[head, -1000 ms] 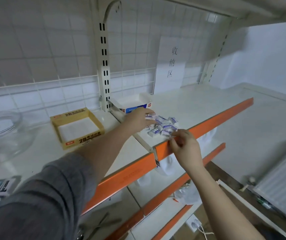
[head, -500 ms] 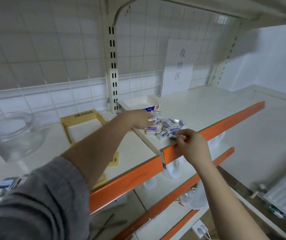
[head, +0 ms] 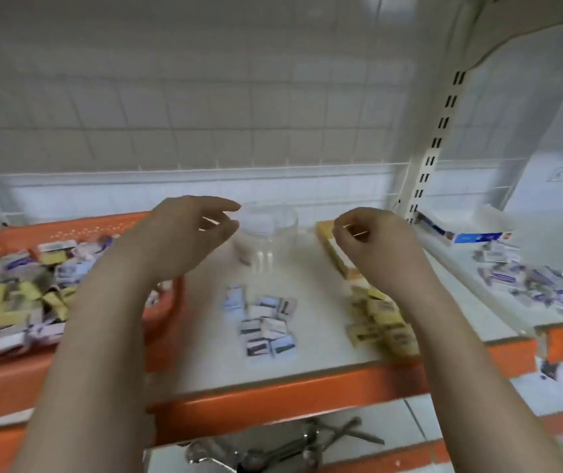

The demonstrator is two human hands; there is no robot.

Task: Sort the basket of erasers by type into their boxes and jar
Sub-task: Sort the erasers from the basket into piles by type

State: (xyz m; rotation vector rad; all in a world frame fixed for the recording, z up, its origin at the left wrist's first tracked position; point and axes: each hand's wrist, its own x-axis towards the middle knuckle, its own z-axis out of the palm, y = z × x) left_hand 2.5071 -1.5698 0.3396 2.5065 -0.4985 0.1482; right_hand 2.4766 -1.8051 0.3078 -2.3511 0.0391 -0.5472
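Orange basket [head: 68,223] cut off left, blurred.

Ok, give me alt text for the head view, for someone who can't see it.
Both hands, left and right, hover empty with loosely curled fingers over a white shelf. An orange basket of mixed erasers sits at left; sorted piles lie in the middle, by a yellow box and at far right, with a clear jar behind.

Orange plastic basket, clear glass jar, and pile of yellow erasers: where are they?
Orange plastic basket [head: 78,224]: head view, on its back rim.
Clear glass jar [head: 275,230]: head view, on its front wall.
Pile of yellow erasers [head: 380,319]: head view, on the pile's middle.
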